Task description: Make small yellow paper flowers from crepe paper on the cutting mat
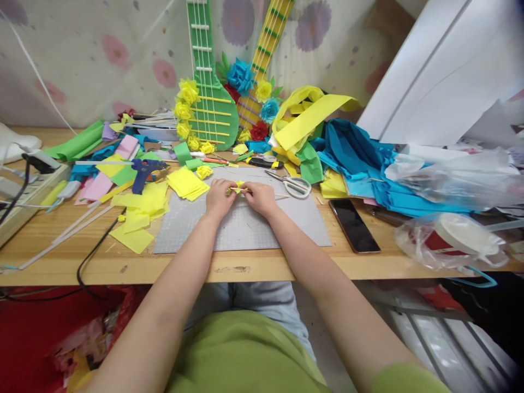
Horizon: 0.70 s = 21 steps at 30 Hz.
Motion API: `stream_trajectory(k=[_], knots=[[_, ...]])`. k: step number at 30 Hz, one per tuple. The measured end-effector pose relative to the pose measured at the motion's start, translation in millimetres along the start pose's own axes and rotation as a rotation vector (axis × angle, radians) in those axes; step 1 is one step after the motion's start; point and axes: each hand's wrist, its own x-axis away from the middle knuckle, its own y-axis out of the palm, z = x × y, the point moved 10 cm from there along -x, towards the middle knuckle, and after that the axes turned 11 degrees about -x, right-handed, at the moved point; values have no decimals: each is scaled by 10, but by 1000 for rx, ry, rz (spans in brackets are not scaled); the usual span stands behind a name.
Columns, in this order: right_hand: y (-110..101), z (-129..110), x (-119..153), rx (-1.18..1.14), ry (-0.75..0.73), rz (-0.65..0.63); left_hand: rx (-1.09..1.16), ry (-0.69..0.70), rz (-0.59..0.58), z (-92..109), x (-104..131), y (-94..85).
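Observation:
My left hand [220,197] and my right hand [260,197] meet over the grey cutting mat [245,232]. Between their fingertips is a small piece of yellow paper [238,186], partly hidden by the fingers. A thin pale stick [281,196] crosses the paper and sticks out past my right hand. Both hands are closed in a pinch, the left on the paper, the right on the stick. Left of my hands lie a stack of yellow paper squares [187,183] and a yellow paper flower [203,172]. White-handled scissors [297,187] rest to the right.
A blue glue gun [141,173] and loose yellow sheets [137,221] lie left. A phone [354,225] and a bagged cup [450,240] are right. Green [210,114] and yellow [270,41] paper instruments stand behind, beside blue crepe paper [356,147]. A black cord [96,248] crosses the table edge.

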Motion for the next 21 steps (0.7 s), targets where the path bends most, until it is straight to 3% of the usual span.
stream_trajectory(k=[16,21], knots=[[28,47,-14,-23,23,-74,-25,6,-37,-18,9,86],[-75,91,15,-93,56,-5,52,0,-23,-12,14,47]])
